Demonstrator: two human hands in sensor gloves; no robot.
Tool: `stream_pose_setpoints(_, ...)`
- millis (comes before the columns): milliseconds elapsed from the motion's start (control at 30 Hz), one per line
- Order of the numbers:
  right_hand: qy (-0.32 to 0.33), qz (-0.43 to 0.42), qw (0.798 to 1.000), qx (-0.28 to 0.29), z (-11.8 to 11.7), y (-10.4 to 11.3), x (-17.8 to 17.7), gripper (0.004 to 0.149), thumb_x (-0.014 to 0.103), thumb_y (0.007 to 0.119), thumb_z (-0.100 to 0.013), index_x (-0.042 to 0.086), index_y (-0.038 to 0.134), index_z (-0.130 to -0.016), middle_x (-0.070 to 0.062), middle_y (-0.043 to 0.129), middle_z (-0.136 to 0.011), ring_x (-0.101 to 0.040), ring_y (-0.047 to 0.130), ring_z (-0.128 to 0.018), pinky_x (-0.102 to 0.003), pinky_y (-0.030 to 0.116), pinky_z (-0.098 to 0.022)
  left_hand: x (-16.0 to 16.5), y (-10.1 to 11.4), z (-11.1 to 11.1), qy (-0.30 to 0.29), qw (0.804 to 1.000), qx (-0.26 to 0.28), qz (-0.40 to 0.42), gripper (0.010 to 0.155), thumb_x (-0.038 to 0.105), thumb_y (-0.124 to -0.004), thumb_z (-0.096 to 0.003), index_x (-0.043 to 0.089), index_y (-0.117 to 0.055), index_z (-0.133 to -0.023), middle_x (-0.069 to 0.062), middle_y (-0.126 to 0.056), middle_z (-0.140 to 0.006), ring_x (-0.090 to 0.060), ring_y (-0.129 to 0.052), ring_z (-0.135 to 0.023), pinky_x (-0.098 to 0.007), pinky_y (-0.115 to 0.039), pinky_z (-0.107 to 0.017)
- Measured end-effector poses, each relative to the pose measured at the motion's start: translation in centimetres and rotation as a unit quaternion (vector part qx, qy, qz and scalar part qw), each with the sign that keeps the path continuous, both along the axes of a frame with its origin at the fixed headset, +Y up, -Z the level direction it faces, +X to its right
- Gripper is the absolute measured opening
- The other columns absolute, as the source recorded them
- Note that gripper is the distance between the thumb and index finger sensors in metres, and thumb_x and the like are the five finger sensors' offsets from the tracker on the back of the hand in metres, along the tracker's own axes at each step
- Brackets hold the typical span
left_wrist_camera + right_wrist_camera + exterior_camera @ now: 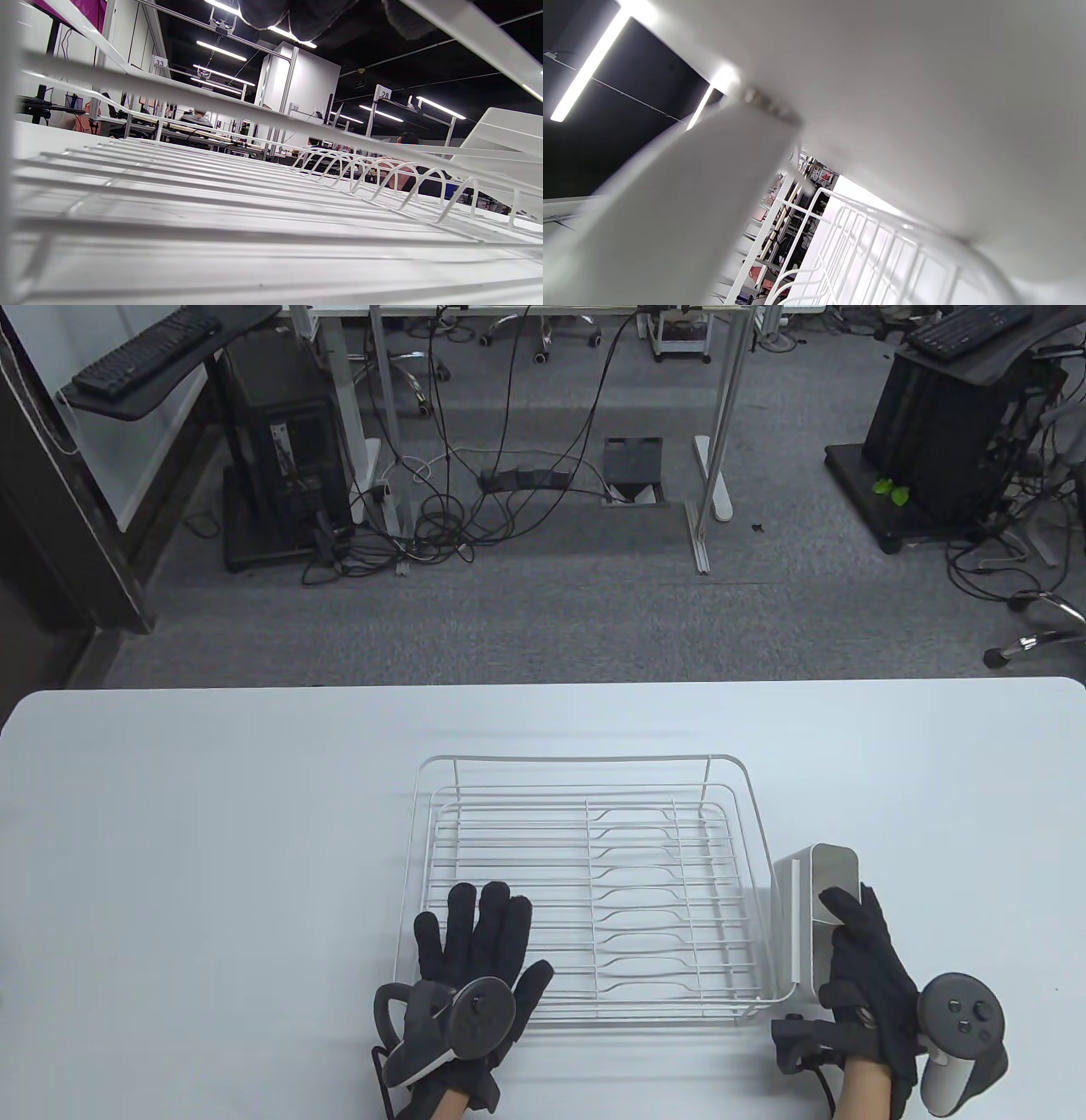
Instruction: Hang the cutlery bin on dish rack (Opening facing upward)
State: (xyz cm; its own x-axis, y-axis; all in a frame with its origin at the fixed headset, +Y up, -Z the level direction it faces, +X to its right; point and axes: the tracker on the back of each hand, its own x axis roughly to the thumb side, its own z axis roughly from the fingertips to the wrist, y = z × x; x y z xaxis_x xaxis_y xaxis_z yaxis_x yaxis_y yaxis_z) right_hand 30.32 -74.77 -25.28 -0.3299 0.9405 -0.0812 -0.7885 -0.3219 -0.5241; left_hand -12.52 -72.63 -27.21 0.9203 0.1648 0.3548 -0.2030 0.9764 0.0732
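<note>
Right hand point(865, 976) gripping the white cutlery bin point(816, 916) against the dish rack point(585, 891) right rim, left hand point(471, 976) flat, fingers spread on the rack's near-left corner — signs "33", "28", "32" behind.

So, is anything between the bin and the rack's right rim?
Nothing visible. The white rectangular cutlery bin, held by the right hand, already sits against the white wire dish rack at its right rim; the left hand rests on the near-left corner.

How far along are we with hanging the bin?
Nearly done: the white rectangular cutlery bin stands upright at the white wire dish rack's right rim, opening up. The right hand holds it; the left hand rests on the rack. Whether it is hooked cannot be seen.
</note>
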Motion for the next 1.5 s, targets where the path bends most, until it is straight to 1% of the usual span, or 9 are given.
stream_pose_setpoints(167,0.001,-0.003,1.000,0.005,0.0,-0.1,0.0,0.038,0.013,0.069,-0.055,0.028,0.081,-0.088,-0.014,0.061,-0.112,-0.042,0.068,-0.096,-0.056,0.050,-0.069,0.0,0.0,0.0,0.000,1.000,0.000,0.000,0.074,0.066,-0.049,-0.0584,0.023,-0.037,-0.118,-0.008,-0.034,-0.123,-0.037,-0.028,-0.113,-0.065,-0.017,-0.073)
stream_pose_setpoints(567,0.012,-0.036,0.999,0.029,0.0,-0.4,0.3,0.037,0.013,0.069,-0.055,0.028,0.082,-0.087,-0.018,0.063,-0.110,-0.043,0.071,-0.094,-0.058,0.052,-0.068,0.0,0.0,0.0,0.000,1.000,0.000,0.001,0.074,0.065,-0.049,-0.0584,0.023,-0.038,-0.118,-0.008,-0.034,-0.123,-0.037,-0.028,-0.113,-0.065,-0.017,-0.073)
stream_pose_setpoints(700,0.025,-0.063,0.997,0.028,-0.1,-0.7,0.6,0.037,0.013,0.068,-0.056,0.028,0.082,-0.087,-0.019,0.064,-0.109,-0.046,0.071,-0.093,-0.059,0.052,-0.067,0.0,0.0,0.0,0.001,1.000,0.000,0.001,0.073,0.065,-0.049,-0.0584,0.023,-0.038,-0.118,-0.008,-0.035,-0.123,-0.037,-0.028,-0.113,-0.065,-0.017,-0.073)
stream_pose_setpoints(867,0.025,-0.063,0.997,0.024,-0.2,-0.7,0.7,0.037,0.013,0.068,-0.056,0.028,0.082,-0.087,-0.019,0.065,-0.109,-0.046,0.072,-0.092,-0.059,0.053,-0.067,0.0,0.0,0.0,0.001,1.000,0.000,0.001,0.073,0.065,-0.049,-0.0585,0.023,-0.038,-0.118,-0.008,-0.035,-0.123,-0.037,-0.028,-0.113,-0.065,-0.017,-0.073)
stream_pose_setpoints(1233,0.030,-0.079,0.996,0.016,-0.4,-0.9,0.8,0.037,0.014,0.068,-0.056,0.026,0.080,-0.089,-0.021,0.064,-0.109,-0.046,0.071,-0.092,-0.059,0.052,-0.067,0.0,0.0,0.0,0.001,1.000,0.000,0.000,0.074,0.065,-0.049,-0.0584,0.023,-0.039,-0.118,-0.008,-0.036,-0.123,-0.038,-0.029,-0.113,-0.065,-0.017,-0.073)
stream_pose_setpoints(1400,0.028,-0.089,0.995,0.024,-0.3,-1.0,1.0,0.038,0.015,0.067,-0.057,0.026,0.078,-0.091,-0.021,0.062,-0.109,-0.046,0.070,-0.093,-0.059,0.051,-0.067,0.0,0.0,0.0,0.001,1.000,0.000,0.000,0.074,0.065,-0.049,-0.0585,0.023,-0.040,-0.118,-0.008,-0.037,-0.123,-0.037,-0.029,-0.113,-0.065,-0.017,-0.073)
stream_pose_setpoints(1500,0.016,-0.086,0.996,0.028,0.2,-0.7,1.2,0.038,0.015,0.067,-0.057,0.024,0.077,-0.092,-0.022,0.060,-0.110,-0.047,0.067,-0.094,-0.060,0.049,-0.068,0.0,0.0,0.0,0.001,1.000,0.000,0.000,0.074,0.066,-0.049,-0.0584,0.023,-0.040,-0.118,-0.008,-0.037,-0.123,-0.037,-0.029,-0.113,-0.065,-0.018,-0.073)
